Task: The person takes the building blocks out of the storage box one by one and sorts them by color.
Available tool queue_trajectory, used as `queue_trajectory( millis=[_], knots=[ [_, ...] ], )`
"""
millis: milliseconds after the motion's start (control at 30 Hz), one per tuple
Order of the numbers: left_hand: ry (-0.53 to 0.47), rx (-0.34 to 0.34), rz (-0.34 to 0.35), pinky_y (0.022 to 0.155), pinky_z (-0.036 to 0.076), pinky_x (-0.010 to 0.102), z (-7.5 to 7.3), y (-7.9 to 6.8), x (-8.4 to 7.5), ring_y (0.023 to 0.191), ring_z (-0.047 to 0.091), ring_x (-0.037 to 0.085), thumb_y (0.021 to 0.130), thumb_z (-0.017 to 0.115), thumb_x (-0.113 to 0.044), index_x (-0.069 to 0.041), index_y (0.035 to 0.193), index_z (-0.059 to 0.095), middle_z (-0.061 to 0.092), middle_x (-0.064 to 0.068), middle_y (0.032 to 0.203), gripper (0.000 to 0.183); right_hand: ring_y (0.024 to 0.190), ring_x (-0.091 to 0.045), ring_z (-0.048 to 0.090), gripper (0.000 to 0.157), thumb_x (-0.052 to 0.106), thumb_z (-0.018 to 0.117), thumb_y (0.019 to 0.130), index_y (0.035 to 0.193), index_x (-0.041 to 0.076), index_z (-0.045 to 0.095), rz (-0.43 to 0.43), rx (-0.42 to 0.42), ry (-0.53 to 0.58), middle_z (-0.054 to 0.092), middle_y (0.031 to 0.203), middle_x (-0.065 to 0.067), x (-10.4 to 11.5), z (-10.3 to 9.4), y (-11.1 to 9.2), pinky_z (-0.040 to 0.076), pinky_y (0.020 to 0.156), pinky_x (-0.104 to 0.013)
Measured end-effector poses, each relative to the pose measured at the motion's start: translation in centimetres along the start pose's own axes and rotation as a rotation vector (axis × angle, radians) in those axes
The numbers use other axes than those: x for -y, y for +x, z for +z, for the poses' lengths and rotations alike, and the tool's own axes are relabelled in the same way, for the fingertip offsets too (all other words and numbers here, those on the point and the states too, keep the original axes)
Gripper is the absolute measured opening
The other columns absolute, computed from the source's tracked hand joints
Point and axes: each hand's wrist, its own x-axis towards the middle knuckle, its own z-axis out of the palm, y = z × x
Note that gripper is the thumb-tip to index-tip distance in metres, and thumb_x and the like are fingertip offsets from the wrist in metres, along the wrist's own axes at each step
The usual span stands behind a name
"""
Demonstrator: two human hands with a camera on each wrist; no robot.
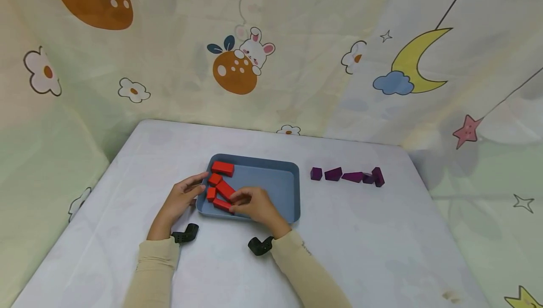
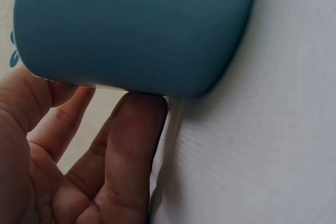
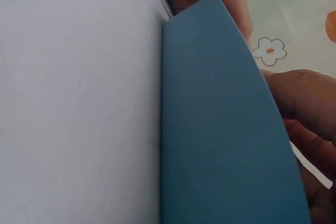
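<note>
In the head view a blue-grey tray (image 1: 267,190) holds several red blocks bunched at its left side. My right hand (image 1: 256,204) reaches over the tray's front rim. Its curled thumb and fingers pinch the right end of the front red block (image 1: 222,204), close to another red block (image 1: 225,190). My left hand (image 1: 180,199) is at the tray's left rim with fingers loosely bent. In the left wrist view a fingertip (image 2: 139,108) touches the tray's outer wall (image 2: 136,35). The tray wall (image 3: 215,119) hides the right fingertips and the blocks in the right wrist view.
Right of the tray, several dark purple blocks lie in a rough row, from a small cube (image 1: 316,174) to a tilted block (image 1: 378,176). Everything stands on a white-covered table (image 1: 348,251). A printed cloth (image 1: 178,53) hangs behind it.
</note>
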Motion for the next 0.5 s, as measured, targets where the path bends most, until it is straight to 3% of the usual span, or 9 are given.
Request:
queue_trajectory(
  millis=[233,500],
  knots=[
    [-0.016,0.002,-0.010,0.069,0.049,0.027,0.13,0.08,-0.10,0.107,0.059,0.013,0.110,0.065,-0.019,-0.006,0.159,0.055,0.057,0.023,0.155,0.052,0.080,-0.005,0.067,0.019,0.001,0.089,0.087,0.106,0.003,0.083,0.046,-0.001,-0.119,0.077,0.093,-0.002,0.02,0.58,0.36,0.055,0.075,-0.020],
    [0.002,-0.002,-0.015,0.070,0.049,0.027,0.02,0.00,0.02,0.106,0.059,0.012,0.110,0.065,-0.020,-0.007,0.159,0.055,0.057,0.023,0.155,0.051,0.089,-0.015,0.073,0.016,-0.004,0.082,0.092,0.106,0.003,0.083,-0.007,-0.110,-0.067,0.078,0.104,-0.008,-0.07,-0.26,-0.17,0.060,0.080,-0.025]
  ],
)
